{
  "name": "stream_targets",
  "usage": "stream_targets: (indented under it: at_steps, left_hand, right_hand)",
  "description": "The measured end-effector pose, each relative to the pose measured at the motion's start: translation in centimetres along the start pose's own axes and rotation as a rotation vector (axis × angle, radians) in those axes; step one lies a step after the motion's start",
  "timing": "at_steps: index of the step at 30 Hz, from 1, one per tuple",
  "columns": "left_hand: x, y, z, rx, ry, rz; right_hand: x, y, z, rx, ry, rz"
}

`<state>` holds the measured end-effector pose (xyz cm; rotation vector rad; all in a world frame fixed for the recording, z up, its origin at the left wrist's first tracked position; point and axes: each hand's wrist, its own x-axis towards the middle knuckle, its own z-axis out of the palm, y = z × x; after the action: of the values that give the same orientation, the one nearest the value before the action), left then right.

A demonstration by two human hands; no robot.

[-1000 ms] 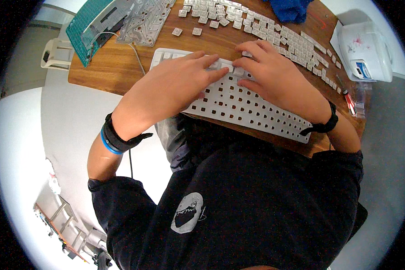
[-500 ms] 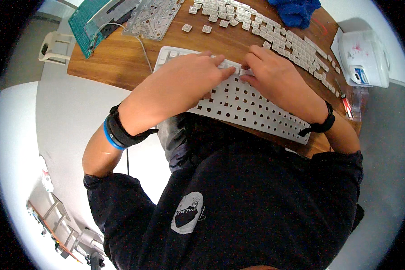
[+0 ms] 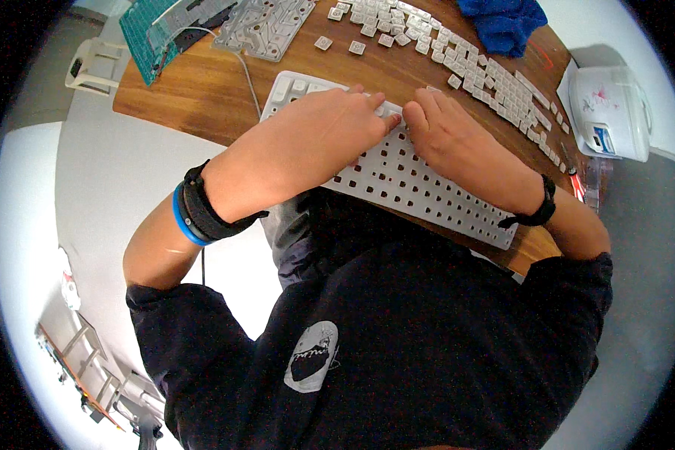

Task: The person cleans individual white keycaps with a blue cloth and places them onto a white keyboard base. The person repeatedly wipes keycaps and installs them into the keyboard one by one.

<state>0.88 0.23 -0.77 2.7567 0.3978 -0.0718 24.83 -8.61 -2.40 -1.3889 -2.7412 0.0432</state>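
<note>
Far left edge of the wooden table (image 3: 202, 90): a green cutting mat (image 3: 146, 26), cut off by the picture's rim, with a grey membrane sheet (image 3: 266, 26) beside it, also cropped at the top. A thin white cable (image 3: 244, 71) running from there toward the keyboard frame.

Near edge of the table, middle: a white keyboard frame (image 3: 412, 184), stripped of most keycaps, rows of square holes showing; upper left corner and long right stretch visible, middle part hidden beneath both hands, near edge partly covered by the dark shirt.

Left hand (image 3: 330, 127) lying palm down across the frame's left half, forearm slanting in from lower left, blue band and black strap at the wrist; fingers stretched forward and close together, tips pressing at the frame's far edge. Whether a keycap sits under the fingertips: cannot tell, hidden by the fingers themselves.

Right hand (image 3: 454, 139) just beside, palm down, fingers bent toward the left fingertips, almost touching; black wrist strap behind. Nothing seen gripped; underside out of sight.

Far right part of the table: loose grey keycaps (image 3: 472, 64) in a long band toward the right edge, a blue cloth (image 3: 502, 22) at the far edge, partly cropped. Off the right edge, a white appliance (image 3: 607, 112), small and hard to identify.
</note>
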Motion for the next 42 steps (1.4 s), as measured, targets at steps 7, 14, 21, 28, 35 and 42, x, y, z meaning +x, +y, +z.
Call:
stream_targets:
  at_steps: [7, 14, 21, 28, 35, 42]
  left_hand:
    - [0.0, 0.1, 0.0, 0.021, 0.003, 0.01]
    - [0.1, 0.3, 0.0, 0.018, 0.0, -0.003]
    - [0.2, 0.1, 0.0, 0.031, -0.028, 0.0]
    - [0.2, 0.2, -0.1, -0.005, -0.011, -0.01]
    - [-0.2, -0.1, 0.6, 0.03, 0.062, 0.021]
    - [0.0, 0.2, 0.1, -0.001, 0.018, -0.005]
  right_hand:
    - [0.0, 0.6, -0.3, -0.018, 0.004, -0.08]
    - [-0.8, 1.5, -0.2, 0.184, -0.001, -0.03]
    - [-1.0, 2.1, -0.8, 0.518, -0.128, 0.201]
    - [-1.5, 2.6, -1.2, 0.548, -0.14, 0.272]
    - [-1.4, 3.3, -1.8, 0.538, -0.105, 0.167]
    - [-0.8, 2.9, -2.0, 0.607, -0.118, 0.235]
